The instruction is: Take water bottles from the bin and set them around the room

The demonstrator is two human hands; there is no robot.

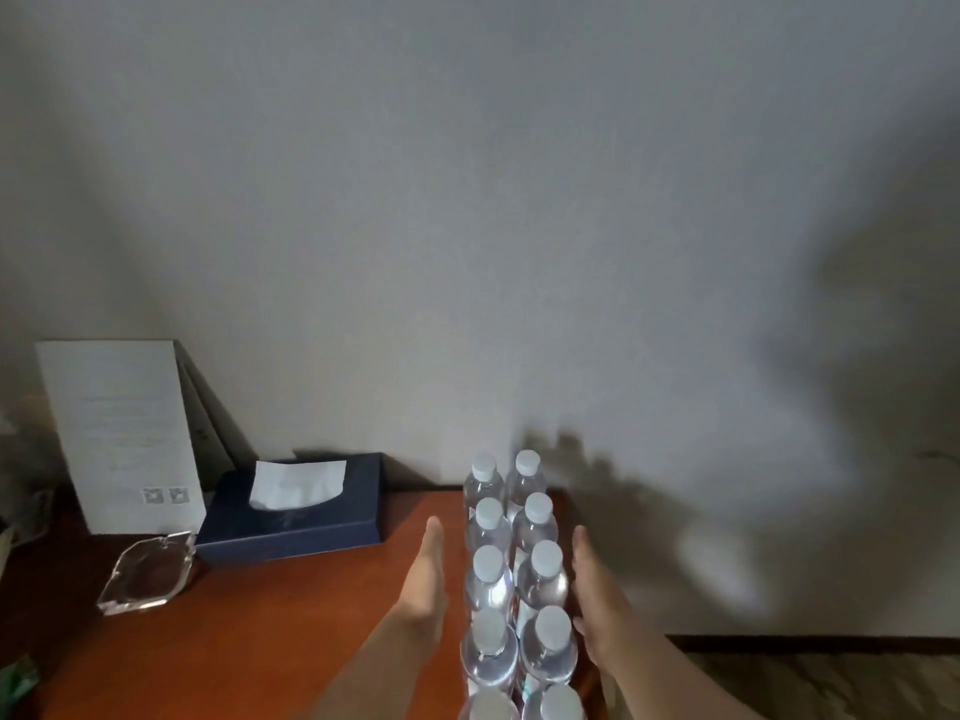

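Note:
Several clear water bottles [514,574] with white caps stand upright in two rows along the right end of a reddish-brown wooden table [270,631]. My left hand [428,579] is flat and open just left of the rows, fingers pointing toward the wall. On the other side, my right hand [592,600] is open against the right row, near the table's edge. Neither hand grips a bottle. No bin is in view.
A dark blue tissue box [296,517] lies at the back of the table, with a standing white card [119,433] and a clear glass ashtray [148,571] to its left. A grey wall rises behind. Patterned floor [831,683] shows at the lower right.

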